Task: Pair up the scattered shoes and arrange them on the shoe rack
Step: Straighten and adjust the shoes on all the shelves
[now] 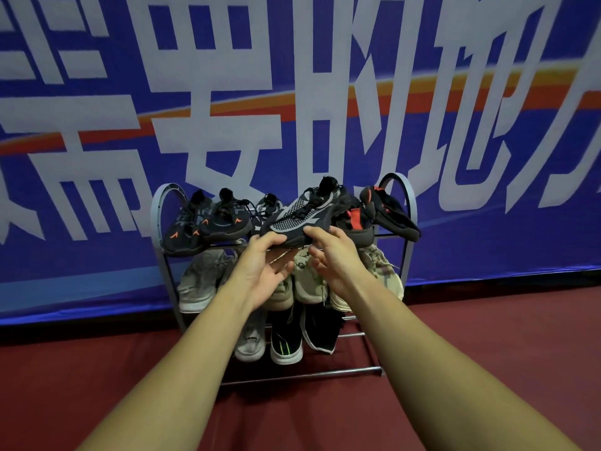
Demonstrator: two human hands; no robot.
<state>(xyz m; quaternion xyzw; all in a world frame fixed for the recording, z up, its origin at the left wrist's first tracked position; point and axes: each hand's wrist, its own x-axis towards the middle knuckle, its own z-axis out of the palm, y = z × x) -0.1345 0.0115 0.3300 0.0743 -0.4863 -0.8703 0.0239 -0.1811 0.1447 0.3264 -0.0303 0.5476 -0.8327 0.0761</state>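
You have one view only, from the camera on your head. It faces forward and tilts a little down, wide-angle, so lines bow towards the frame's edges. You stand close to the shoe rack [302,373], which sits mid-frame against the blue banner [487,255]. The red floor [487,336] fills the lower part, and your forearms enter from the bottom edge.
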